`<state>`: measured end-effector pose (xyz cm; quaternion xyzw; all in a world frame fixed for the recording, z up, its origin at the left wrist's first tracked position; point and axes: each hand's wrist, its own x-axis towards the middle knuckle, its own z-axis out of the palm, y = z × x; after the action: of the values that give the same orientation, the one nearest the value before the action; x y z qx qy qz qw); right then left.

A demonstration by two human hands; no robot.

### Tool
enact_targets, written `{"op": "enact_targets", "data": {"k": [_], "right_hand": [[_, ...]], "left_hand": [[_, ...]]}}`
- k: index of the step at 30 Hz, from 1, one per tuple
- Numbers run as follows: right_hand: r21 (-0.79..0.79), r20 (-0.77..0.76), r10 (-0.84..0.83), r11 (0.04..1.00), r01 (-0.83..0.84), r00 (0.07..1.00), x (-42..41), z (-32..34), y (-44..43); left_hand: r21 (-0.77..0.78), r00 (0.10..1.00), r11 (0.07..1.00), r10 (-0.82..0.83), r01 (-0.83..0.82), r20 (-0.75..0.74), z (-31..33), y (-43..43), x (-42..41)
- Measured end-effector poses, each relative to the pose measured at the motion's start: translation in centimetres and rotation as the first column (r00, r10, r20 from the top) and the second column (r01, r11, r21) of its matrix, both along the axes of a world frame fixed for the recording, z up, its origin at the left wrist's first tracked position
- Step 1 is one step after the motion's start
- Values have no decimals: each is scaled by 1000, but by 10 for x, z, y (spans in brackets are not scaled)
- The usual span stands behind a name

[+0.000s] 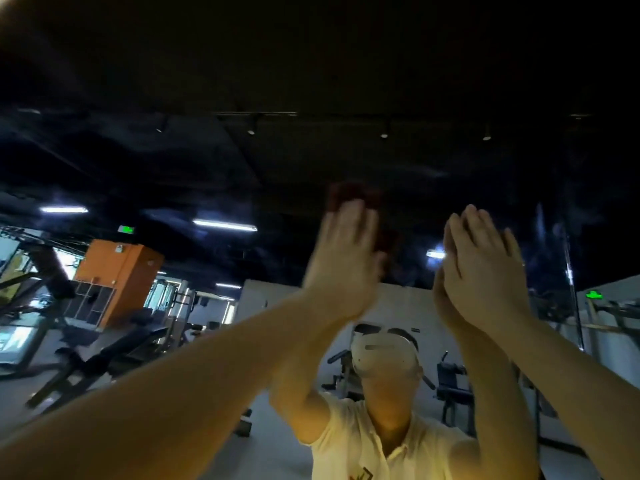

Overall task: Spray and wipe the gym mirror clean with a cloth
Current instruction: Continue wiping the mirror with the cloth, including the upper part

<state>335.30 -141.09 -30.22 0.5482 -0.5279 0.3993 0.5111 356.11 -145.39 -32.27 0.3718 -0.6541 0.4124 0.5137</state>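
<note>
Both bare arms rise from the near edge to the mirror. Blurred, the left hand presses a dark red cloth on the mirror with straight fingers. To the right, the right hand lies flat and open on it, holding nothing.

Mirror blocks forward reach; open glass above left hand and right hand.

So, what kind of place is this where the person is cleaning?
Most likely a gym: weight benches stand on the left and an exercise machine on the right. Both seem to be reflections in a large wall mirror, as gyms often have.
</note>
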Motion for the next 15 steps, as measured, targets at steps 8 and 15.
{"op": "enact_targets", "data": {"k": [8, 15], "right_hand": [[40, -82, 78, 996, -75, 994, -17, -2, 12], [52, -83, 32, 998, -27, 996, -13, -1, 7]], "left_hand": [[-92, 944, 995, 77, -49, 321, 5, -3, 33], [149, 943, 988, 96, -50, -318, 61, -14, 77]]}}
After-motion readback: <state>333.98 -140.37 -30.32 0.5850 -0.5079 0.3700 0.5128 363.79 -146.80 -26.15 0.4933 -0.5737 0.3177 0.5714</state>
